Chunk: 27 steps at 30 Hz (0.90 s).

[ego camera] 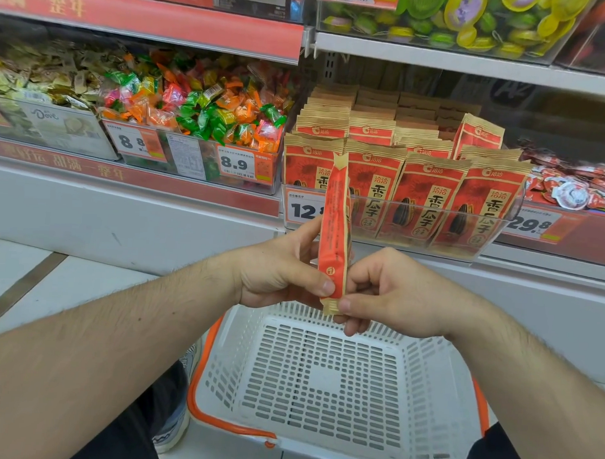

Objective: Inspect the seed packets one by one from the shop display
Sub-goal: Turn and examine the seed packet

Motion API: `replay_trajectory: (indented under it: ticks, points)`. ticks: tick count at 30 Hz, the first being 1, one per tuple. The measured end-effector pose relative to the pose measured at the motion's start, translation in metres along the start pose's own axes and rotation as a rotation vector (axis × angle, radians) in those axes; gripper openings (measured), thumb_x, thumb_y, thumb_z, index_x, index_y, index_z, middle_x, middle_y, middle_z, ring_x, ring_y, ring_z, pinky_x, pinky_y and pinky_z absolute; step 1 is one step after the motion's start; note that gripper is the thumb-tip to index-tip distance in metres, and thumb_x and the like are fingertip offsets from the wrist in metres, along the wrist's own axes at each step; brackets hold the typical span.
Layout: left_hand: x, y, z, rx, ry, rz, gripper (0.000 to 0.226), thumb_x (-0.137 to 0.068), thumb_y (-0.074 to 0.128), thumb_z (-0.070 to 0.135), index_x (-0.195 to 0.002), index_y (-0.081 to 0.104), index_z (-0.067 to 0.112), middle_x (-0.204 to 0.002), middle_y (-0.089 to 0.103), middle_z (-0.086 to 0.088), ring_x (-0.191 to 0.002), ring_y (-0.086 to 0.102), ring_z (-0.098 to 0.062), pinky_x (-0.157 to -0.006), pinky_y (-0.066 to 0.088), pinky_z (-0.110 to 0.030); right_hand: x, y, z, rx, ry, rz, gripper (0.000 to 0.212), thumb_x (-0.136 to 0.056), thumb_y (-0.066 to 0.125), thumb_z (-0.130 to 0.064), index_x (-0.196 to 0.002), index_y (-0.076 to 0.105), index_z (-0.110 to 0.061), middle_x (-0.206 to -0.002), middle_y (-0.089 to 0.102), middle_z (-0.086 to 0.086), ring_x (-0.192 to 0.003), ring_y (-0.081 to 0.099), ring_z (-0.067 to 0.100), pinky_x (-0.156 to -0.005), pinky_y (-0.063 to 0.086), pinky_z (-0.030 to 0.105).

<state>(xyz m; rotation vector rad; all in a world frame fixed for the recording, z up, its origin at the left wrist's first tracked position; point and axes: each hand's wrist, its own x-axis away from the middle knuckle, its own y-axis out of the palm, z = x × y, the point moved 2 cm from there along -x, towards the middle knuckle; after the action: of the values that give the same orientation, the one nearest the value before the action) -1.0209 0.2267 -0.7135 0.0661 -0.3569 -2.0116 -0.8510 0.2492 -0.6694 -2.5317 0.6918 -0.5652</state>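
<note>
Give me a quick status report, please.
Left hand and right hand pinching one seed packet, edge-on. White basket below. Nothing obstructing.

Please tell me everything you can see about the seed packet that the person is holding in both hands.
The seed packet is a slim paper-like pouch, red-orange with tan crimped seals at top and bottom. It stands upright, turned edge-on to the camera, so its small print cannot be read. The left hand grips its lower part, thumb on the near face; the right hand pinches the bottom seal. It is held above a white shopping basket and in front of the display of matching packets, apart from both.
</note>
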Motion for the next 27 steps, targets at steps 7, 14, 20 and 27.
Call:
replay_trajectory:
  ticks: [7,14,20,27]
  points:
    - [-0.003,-0.002,0.0,0.015,-0.016,0.064,0.121,-0.045,0.101,0.024,-0.146,0.035,0.032,-0.104,0.064,-0.005,-0.088,0.069,-0.024,-0.071,0.058,-0.038,-0.008,0.007,0.005,0.08,0.024,0.226,0.033,-0.083,0.066,-0.01,-0.054,0.051,-0.012,-0.05,0.047,-0.004,-0.05,0.046,0.012,-0.053,0.046,0.038]
    - [-0.006,-0.003,-0.002,-0.087,0.035,0.409,0.116,-0.059,0.087,0.015,-0.149,0.022,0.05,-0.124,0.061,0.003,-0.105,0.069,-0.034,-0.093,0.051,-0.065,-0.016,0.012,0.018,0.105,0.015,0.374,0.028,-0.077,0.067,-0.018,-0.052,0.055,-0.025,-0.045,0.047,-0.011,-0.046,0.041,0.006,-0.052,0.038,0.028]
    - [0.004,0.002,-0.001,0.034,-0.067,0.039,0.095,-0.059,0.087,0.003,-0.14,0.043,0.027,-0.11,0.058,-0.017,-0.104,0.059,-0.037,-0.08,0.053,-0.049,-0.023,-0.006,0.025,-0.341,0.034,0.598,0.023,-0.075,0.072,-0.011,-0.074,0.049,-0.014,-0.062,0.045,0.006,-0.054,0.041,0.02,-0.054,0.035,0.035]
    - [0.006,-0.004,0.002,0.167,-0.084,-0.156,0.076,-0.075,0.074,-0.004,-0.143,0.045,0.013,-0.131,0.058,-0.023,-0.116,0.061,-0.036,-0.096,0.051,-0.055,-0.022,-0.003,0.033,-0.608,0.086,0.346,0.018,-0.088,0.067,-0.009,-0.106,0.065,-0.008,-0.078,0.063,0.005,-0.052,0.046,0.011,-0.05,0.035,0.024]
